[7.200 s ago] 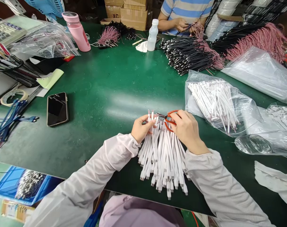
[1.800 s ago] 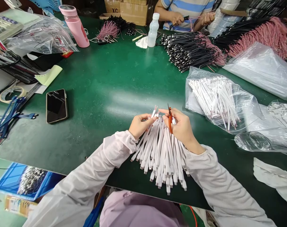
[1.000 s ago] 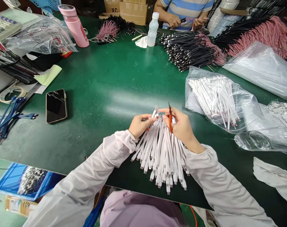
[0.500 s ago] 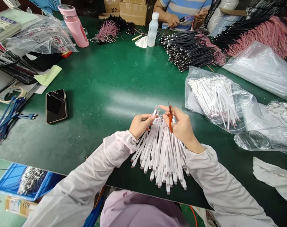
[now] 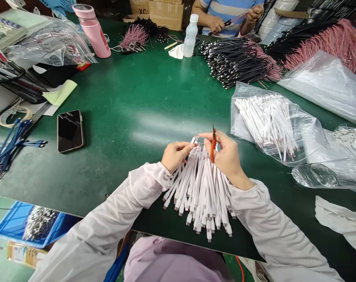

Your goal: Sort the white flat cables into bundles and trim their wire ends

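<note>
A fanned pile of white flat cables (image 5: 205,192) lies on the green table (image 5: 113,102), plugs toward the front edge. My left hand (image 5: 178,154) pinches the end of one white cable (image 5: 194,139), whose thin bare wires point up. Orange-handled scissors (image 5: 213,147) are held in my right hand (image 5: 226,154), blades pointing away from me. The right forefinger reaches toward the wires at the left fingertips; whether it touches them is too small to tell.
A phone (image 5: 70,131) lies to the left. Bagged white cables (image 5: 266,121) are on the right. Further back are black cables (image 5: 233,60), a clear bottle (image 5: 190,36), a pink bottle (image 5: 92,31) and another person's hands (image 5: 215,25).
My right hand and the scissors have shifted slightly, the scissors turning more upright. The wires at my left fingertips now lean differently. The other person's hand at the back has risen a little.
</note>
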`<state>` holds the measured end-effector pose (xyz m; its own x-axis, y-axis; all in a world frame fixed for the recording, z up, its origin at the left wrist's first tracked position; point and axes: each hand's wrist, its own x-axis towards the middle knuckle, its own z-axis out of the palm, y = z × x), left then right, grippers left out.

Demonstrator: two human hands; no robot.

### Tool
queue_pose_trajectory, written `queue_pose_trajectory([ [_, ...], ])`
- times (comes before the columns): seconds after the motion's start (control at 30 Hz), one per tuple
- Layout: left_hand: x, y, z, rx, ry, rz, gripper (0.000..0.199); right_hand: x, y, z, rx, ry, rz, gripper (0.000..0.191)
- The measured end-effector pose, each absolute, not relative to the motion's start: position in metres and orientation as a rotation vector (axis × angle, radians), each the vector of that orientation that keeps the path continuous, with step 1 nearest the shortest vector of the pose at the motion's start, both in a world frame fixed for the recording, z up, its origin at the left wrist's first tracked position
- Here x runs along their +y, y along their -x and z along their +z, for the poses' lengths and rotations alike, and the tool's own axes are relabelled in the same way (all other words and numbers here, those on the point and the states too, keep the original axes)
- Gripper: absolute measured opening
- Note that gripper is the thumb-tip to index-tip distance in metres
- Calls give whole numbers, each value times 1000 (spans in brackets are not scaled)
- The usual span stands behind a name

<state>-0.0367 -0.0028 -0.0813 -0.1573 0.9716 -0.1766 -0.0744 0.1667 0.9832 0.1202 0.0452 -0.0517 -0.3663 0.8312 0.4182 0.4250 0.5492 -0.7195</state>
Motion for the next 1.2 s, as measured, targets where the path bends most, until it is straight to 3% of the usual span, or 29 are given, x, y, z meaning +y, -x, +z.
queue_pose_trajectory([
  [0.37, -2, 43, -77, 1310, -870, 1144, 26, 44, -121, -51, -1922, 1056, 615, 17],
  [0.63, 0, 47, -77, 1307, -731, 1221, 16, 44, -118, -54, -2105, 944, 667, 25],
  [0.8, -1, 47, -75, 1305, -761, 1233, 20, 44, -117, -56, -2195, 915, 735, 29],
  [1.2, 0, 48, -77, 1285, -734, 1265, 31, 46, -120, -58, -2181, 979, 602, 14],
])
